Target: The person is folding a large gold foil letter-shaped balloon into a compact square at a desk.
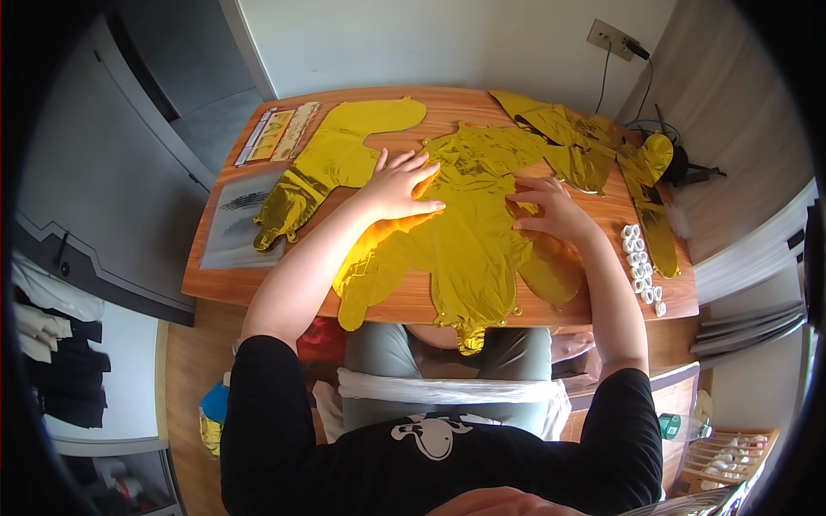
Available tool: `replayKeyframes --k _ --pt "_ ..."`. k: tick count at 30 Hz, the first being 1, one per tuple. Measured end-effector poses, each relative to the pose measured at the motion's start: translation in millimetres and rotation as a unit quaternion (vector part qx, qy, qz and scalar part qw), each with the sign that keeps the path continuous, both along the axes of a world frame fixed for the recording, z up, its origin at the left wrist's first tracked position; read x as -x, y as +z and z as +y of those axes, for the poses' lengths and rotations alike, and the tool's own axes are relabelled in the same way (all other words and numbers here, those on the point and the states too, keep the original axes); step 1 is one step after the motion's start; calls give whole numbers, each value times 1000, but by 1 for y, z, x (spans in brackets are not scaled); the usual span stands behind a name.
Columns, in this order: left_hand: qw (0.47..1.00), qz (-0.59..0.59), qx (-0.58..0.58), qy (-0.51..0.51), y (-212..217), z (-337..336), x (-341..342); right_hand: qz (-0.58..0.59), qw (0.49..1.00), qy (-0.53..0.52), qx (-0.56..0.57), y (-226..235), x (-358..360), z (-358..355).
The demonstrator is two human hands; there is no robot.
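Observation:
A deflated gold foil balloon lies flat and creased on the wooden table in front of me, its lower tip hanging over the near edge. My left hand rests on its left side with the fingers spread. At its right edge, my right hand touches the foil with fingers apart and slightly bent. Another flat gold foil balloon lies to the left, its crumpled end toward the near left. More gold foil pieces are spread at the far right of the table.
Several small white rolls line the table's right side. A clear plastic bag and printed packaging lie at the left. A black device with cables stands at the right, below a wall socket. A grey door is at the left.

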State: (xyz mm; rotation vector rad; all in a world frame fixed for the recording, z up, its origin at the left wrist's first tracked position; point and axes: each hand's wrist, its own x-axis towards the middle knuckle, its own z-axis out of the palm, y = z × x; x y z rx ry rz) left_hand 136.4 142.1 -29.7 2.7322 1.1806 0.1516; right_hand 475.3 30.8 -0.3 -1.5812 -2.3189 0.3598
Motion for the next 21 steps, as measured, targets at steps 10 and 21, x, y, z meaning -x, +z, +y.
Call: replayKeyframes --k 10,21 --pt "992 -113 56 -13 7 13 10 2 1000 9 -6 -3 -3 2" --pt "997 2 10 -76 5 -10 21 -7 1000 14 -26 -8 -4 4"
